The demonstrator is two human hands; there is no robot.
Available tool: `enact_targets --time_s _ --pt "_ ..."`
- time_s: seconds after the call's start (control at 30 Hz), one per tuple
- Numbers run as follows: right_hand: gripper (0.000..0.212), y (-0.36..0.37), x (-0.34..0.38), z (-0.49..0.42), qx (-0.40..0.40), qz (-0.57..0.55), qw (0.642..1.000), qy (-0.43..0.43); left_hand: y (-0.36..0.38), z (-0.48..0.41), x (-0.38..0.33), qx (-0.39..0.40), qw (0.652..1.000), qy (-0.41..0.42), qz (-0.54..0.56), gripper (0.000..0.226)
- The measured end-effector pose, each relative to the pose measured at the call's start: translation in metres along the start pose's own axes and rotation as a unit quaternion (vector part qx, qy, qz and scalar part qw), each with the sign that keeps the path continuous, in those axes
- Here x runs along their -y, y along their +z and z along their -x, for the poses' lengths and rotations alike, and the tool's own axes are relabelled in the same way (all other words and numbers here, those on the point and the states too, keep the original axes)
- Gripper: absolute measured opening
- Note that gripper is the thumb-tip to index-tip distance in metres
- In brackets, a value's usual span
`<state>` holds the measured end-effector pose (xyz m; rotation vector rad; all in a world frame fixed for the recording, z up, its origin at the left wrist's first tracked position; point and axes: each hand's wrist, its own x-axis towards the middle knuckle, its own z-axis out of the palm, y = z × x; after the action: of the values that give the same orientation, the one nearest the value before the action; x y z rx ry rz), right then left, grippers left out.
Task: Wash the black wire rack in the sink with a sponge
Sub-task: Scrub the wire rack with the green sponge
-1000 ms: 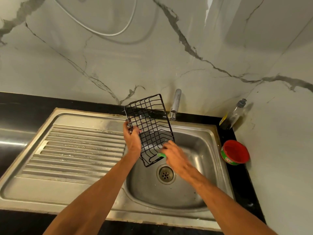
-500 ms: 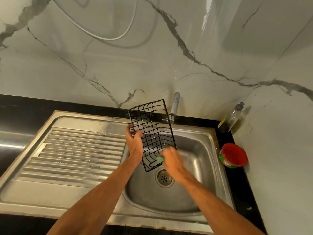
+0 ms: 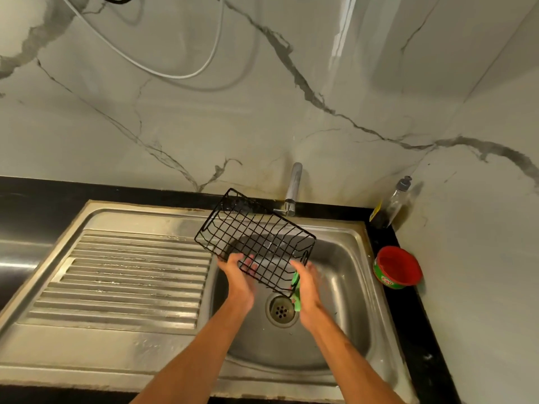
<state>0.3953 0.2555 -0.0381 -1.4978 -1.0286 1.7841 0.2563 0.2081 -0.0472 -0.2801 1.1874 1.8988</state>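
Observation:
The black wire rack (image 3: 248,231) hangs tilted above the steel sink basin (image 3: 344,287), its long side running from upper left to lower right. My left hand (image 3: 239,279) grips its lower left edge from underneath, fingers through the wires. A green sponge (image 3: 297,290) is pinched in my right hand (image 3: 307,284), pressed against the rack's lower right corner. The drain (image 3: 281,312) lies just below both hands.
A ribbed steel drainboard (image 3: 125,275) spreads to the left of the basin. The tap (image 3: 293,188) stands behind the rack. A dish-soap bottle (image 3: 392,205) and a red tub (image 3: 398,266) sit on the black counter at the right, by the marble wall.
The rack has been turned from standing on end to lying slantwise across the basin. My left hand shifted to its lower edge; my right hand with the sponge moved to the lower right corner.

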Motion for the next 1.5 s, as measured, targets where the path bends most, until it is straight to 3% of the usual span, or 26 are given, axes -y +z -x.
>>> enact_targets --time_s 0.07,0.13,0.2,0.27,0.37,0.53,0.63,0.7,0.8,0.93,1.03,1.1,1.2,1.3,1.4,1.47,1.5 --pt "0.067 -0.004 0.006 -0.006 -0.001 0.019 1.0 -0.002 -0.007 0.009 0.003 0.038 0.999 -0.035 -0.011 0.089" --pt "0.058 -0.014 0.01 -0.015 -0.01 0.036 0.999 -0.024 -0.015 0.011 0.004 0.086 0.994 -0.055 -0.042 0.074" --pt "0.048 -0.024 0.015 -0.024 -0.021 0.046 0.998 -0.045 -0.024 0.015 -0.002 0.126 0.984 -0.084 -0.093 0.096" --pt "0.046 -0.032 0.023 -0.031 -0.03 0.034 0.997 -0.065 -0.035 0.014 -0.012 0.136 0.98 -0.091 -0.113 0.095" --pt "0.042 -0.041 0.036 -0.038 -0.017 0.031 0.994 -0.1 -0.048 0.003 -0.032 0.15 0.978 -0.067 -0.13 0.082" --pt "0.042 -0.051 0.05 -0.051 0.011 0.025 0.99 -0.136 -0.023 -0.012 -0.072 0.17 0.948 -0.029 -0.269 0.093" --pt "0.039 -0.056 0.056 -0.06 0.023 0.034 0.987 -0.158 -0.002 -0.017 -0.093 0.185 0.905 -0.007 -0.383 0.074" --pt "0.041 -0.057 0.063 -0.062 0.024 0.043 0.985 -0.164 0.009 -0.021 -0.095 0.165 0.897 0.014 -0.411 0.057" --pt "0.047 -0.057 0.07 -0.061 -0.026 0.061 0.98 -0.188 0.017 -0.023 -0.086 0.121 0.911 0.049 -0.391 0.044" --pt "0.047 -0.046 0.057 -0.044 -0.167 0.15 0.929 -0.295 0.022 -0.025 -0.068 0.067 0.916 0.103 -0.383 0.026" --pt "0.057 -0.016 0.039 -0.025 -0.108 0.297 0.879 -0.359 0.028 -0.023 -0.058 0.062 0.91 0.129 -0.388 0.02" --pt "0.058 -0.007 0.03 -0.033 -0.072 0.435 0.815 -0.375 0.032 -0.022 -0.052 0.055 0.913 0.124 -0.384 0.021" --pt "0.054 -0.006 0.042 -0.052 -0.071 0.556 0.77 -0.303 0.038 -0.018 -0.044 0.058 0.922 0.11 -0.367 0.025" --pt "0.048 0.002 0.049 -0.056 -0.039 0.587 0.76 -0.276 0.042 -0.017 -0.04 0.056 0.922 0.119 -0.365 0.022" --pt "0.032 0.007 0.047 -0.054 0.069 0.577 0.761 -0.287 0.038 -0.022 -0.041 0.052 0.912 0.127 -0.386 0.021" --pt "0.02 0.001 0.053 -0.06 0.095 0.551 0.783 -0.272 0.035 -0.025 -0.042 0.051 0.911 0.12 -0.392 0.022" --pt "0.018 -0.001 0.059 -0.066 0.066 0.524 0.806 -0.269 0.035 -0.027 -0.042 0.051 0.914 0.115 -0.387 0.022"
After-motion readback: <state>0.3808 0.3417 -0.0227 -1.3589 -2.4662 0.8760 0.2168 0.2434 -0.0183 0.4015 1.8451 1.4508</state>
